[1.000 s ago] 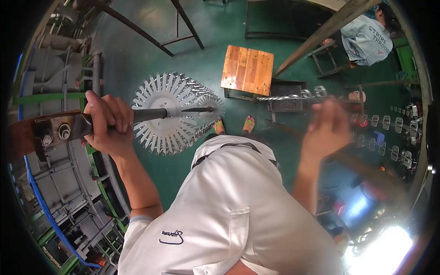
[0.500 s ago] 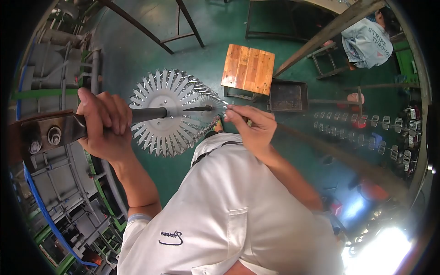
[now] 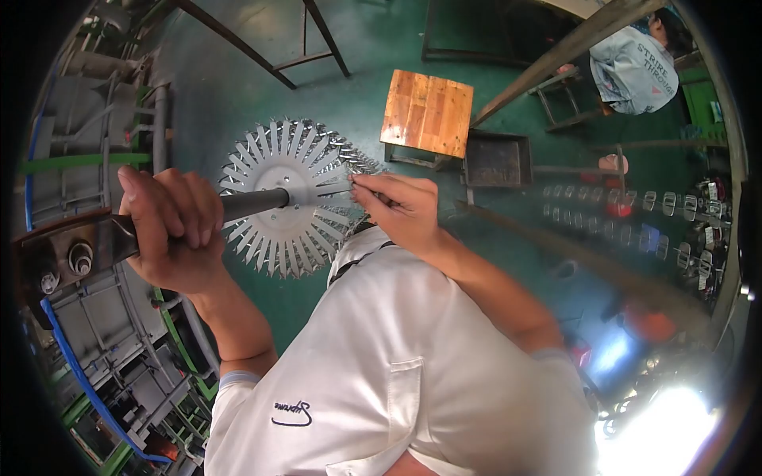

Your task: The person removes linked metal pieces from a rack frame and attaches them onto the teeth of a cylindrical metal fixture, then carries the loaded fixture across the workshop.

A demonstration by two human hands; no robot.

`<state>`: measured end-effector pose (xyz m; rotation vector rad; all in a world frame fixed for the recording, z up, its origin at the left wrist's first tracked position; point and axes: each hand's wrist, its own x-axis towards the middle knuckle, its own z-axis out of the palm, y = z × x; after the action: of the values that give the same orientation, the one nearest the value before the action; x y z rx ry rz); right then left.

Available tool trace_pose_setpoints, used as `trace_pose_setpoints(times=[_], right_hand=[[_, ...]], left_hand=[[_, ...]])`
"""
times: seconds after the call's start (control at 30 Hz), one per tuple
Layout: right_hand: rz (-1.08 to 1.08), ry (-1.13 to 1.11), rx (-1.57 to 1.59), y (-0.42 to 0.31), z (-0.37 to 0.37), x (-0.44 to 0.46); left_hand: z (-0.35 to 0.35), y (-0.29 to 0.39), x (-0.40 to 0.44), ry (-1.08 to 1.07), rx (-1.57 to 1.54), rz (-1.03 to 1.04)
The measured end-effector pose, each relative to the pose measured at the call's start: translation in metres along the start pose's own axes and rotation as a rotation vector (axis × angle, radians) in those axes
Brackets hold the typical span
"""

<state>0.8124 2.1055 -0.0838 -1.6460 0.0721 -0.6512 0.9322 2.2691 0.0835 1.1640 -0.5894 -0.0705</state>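
Note:
A round metal rack with flat spokes all around its rim hangs on a grey shaft. More spiky metal tiers show behind its upper right edge. My left hand is closed around the shaft's near end, beside a brown metal bracket with bolts. My right hand is at the rack's right edge. Its thumb and forefinger are pinched together at the tip of a pale spoke. Whatever is between those fingertips is too small to make out.
A wooden-topped stool and a dark metal tray stand on the green floor beyond. A person in a light shirt is at upper right. Rows of hanging metal pieces are at right; a green-and-grey frame fills the left.
My right hand moved left to the rack's edge, where a thin shiny piece had shown at its fingertips. A pale strip now shows where a dark pointed shape was. My left hand still grips.

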Motion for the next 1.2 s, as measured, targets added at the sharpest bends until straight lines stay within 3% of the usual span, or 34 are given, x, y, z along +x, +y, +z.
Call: trace_pose_setpoints(times=[0.13, 0.53, 0.63, 0.77, 0.87, 1.2], right_hand=[[-0.024, 0.032, -0.026, 0.007, 0.006, -0.001], [0.186, -0.193, -0.032, -0.005, -0.018, 0.010], [0.367, -0.083, 0.022, 0.007, -0.049, 0.004], [0.489, 0.235, -0.032, 0.036, -0.101, -0.014], [0.618, 0.318, -0.088, 0.046, -0.133, -0.036], [0.954, 0.211, -0.271, 0.063, -0.165, -0.100]], left_hand=[[0.000, -0.002, 0.000, -0.013, 0.015, -0.015], [-0.028, -0.012, -0.004, -0.039, -0.074, -0.021], [-0.043, -0.007, -0.004, -0.169, -0.086, -0.053], [-0.051, -0.001, -0.006, -0.112, -0.025, -0.006], [-0.061, 0.000, -0.005, -0.090, -0.045, -0.033], [-0.087, 0.003, -0.005, -0.058, 0.066, -0.019]])
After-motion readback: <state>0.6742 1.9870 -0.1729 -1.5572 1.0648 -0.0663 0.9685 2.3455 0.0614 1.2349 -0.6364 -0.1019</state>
